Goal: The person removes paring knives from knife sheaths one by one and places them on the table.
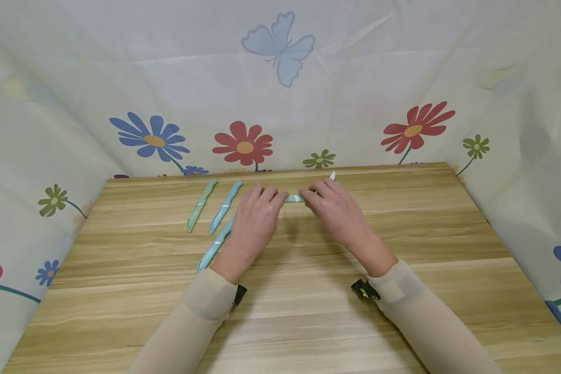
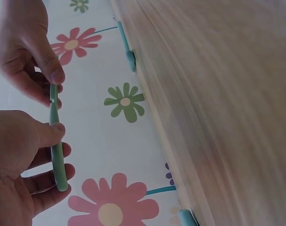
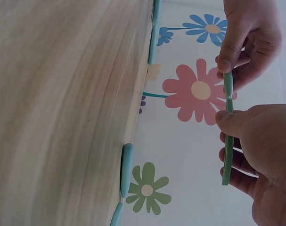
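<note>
The left hand (image 1: 257, 213) and right hand (image 1: 335, 210) each have a closed, pinching grip on one end of a green knife (image 1: 295, 198), held above the table (image 1: 299, 311); two blue knives (image 1: 225, 208) lie to its left.

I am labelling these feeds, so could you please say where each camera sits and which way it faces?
Head: on the head, looking forward and down at the wooden table and floral backdrop; left hand, right hand and beige sleeves show.
Left wrist: on that wrist, facing its hand's work; left hand nearer, right beyond.
Right wrist: on that wrist, facing its hand's work; right hand nearer, left beyond.
Both wrist views share the green sheathed knife in both hands.
</note>
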`<move>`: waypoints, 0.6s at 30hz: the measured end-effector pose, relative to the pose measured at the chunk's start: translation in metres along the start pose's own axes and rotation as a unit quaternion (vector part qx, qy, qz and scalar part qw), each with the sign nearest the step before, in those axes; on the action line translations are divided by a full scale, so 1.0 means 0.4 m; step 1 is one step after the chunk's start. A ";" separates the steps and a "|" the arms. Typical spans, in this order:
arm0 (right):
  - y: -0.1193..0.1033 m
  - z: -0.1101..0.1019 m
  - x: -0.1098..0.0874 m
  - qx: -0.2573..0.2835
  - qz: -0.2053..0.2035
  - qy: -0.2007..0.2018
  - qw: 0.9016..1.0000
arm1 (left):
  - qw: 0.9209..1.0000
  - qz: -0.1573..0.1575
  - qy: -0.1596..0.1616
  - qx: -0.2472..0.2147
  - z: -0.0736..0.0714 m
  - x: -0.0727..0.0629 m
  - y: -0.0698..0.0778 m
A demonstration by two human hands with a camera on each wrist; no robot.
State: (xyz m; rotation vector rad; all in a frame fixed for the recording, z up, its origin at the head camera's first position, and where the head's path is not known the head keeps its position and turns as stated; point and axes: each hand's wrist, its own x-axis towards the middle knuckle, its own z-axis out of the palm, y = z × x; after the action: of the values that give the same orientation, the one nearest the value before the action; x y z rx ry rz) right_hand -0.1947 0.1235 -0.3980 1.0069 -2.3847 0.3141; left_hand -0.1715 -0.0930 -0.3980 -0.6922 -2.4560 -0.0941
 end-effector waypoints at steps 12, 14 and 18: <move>0.006 0.001 0.001 0.001 0.004 -0.002 1.000 | 1.000 -0.002 -0.002 -0.003 -0.003 0.001 -0.004; 0.007 0.000 0.000 0.002 0.007 -0.004 1.000 | 1.000 -0.005 -0.005 -0.004 -0.002 0.001 -0.005; 0.009 -0.002 0.001 0.001 0.011 -0.008 1.000 | 1.000 -0.011 -0.006 -0.006 -0.003 0.001 -0.007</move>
State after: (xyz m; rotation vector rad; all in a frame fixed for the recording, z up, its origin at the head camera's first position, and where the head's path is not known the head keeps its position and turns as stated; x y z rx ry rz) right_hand -0.1973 0.1261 -0.3972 0.9897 -2.4111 0.3181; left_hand -0.1725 -0.0955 -0.3963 -0.6735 -2.4773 -0.1131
